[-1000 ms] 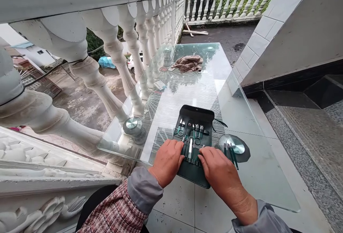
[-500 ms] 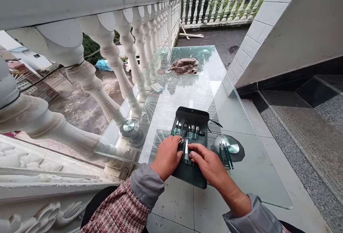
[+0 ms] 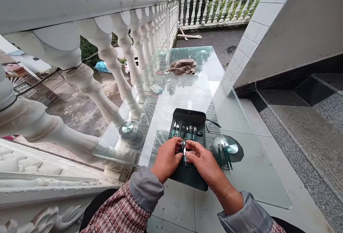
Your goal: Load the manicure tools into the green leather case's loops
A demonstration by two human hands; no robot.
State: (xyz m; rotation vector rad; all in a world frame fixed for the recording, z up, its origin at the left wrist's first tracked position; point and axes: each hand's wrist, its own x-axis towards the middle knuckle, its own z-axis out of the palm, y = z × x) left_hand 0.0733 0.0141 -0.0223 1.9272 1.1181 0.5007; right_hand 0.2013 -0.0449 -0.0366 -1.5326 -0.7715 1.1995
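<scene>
An open black manicure case (image 3: 189, 182) lies on the glass table in front of me, with green-handled scissors (image 3: 173, 133) and green nail clippers (image 3: 193, 133) under its straps. My left hand (image 3: 166, 156) is closed over the middle of the case, its fingers on a small dark-handled metal tool (image 3: 183, 144) whose kind I cannot make out. My right hand (image 3: 202, 158) is closed on the same tool from the other side, thumb and forefinger pinched. The fingers partly hide the tool and the lower pockets.
Several slim dark green tools (image 3: 224, 156) lie right of the case, over a table leg's round metal cap. A crumpled brown cloth (image 3: 182, 67) and a small flat box (image 3: 156, 89) rest farther along the glass table (image 3: 241, 176). White balusters (image 3: 114, 65) stand left; steps rise right.
My right hand has come in closer to the left, and the green scissor handles formerly by its fingers no longer show there. The view has shifted slightly.
</scene>
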